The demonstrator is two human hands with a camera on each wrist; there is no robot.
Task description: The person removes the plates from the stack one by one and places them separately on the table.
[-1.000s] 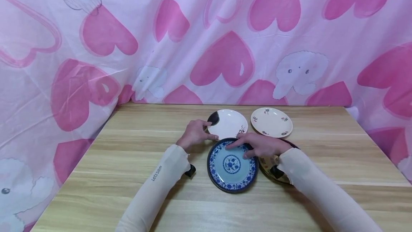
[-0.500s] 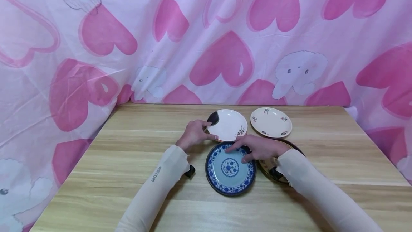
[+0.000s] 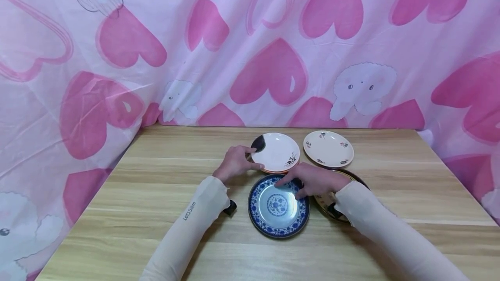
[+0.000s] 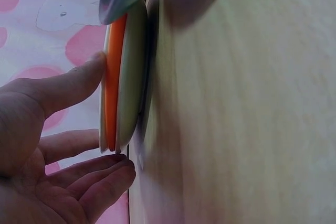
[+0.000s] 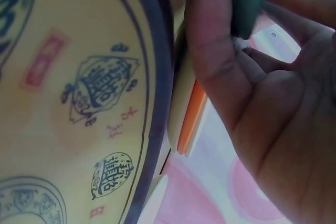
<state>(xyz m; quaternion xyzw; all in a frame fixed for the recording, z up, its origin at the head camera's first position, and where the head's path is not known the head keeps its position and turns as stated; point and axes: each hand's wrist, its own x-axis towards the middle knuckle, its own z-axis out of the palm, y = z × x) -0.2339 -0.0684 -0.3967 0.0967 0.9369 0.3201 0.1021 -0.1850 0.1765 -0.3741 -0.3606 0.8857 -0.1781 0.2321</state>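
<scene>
A white plate (image 3: pixel 278 153) with a black patch and flower print tops a small stack at the table's back middle. Beneath it an orange rim (image 4: pixel 113 93) and a pale plate (image 4: pixel 131 82) show from the side. My left hand (image 3: pixel 234 161) touches the stack's left edge, its thumb and index tip apart on the rim and its fingers extended. The right hand (image 3: pixel 312 178) pinches the far right rim of a blue-and-white plate (image 3: pixel 278 206) between thumb and fingers. That plate hangs tilted in front of the stack, off the table in the left wrist view.
A dark-rimmed yellow plate (image 5: pixel 79 108) with printed characters lies under my right wrist, partly hidden. At the back right is a cream plate (image 3: pixel 329 148) with small motifs. The wooden table (image 3: pixel 156 211) ends at a pink heart-patterned curtain (image 3: pixel 269 73).
The blue-and-white plate has shifted slightly toward me and left, uncovering the orange rim at the stack's front. The left hand stays in place; the right hand barely moves.
</scene>
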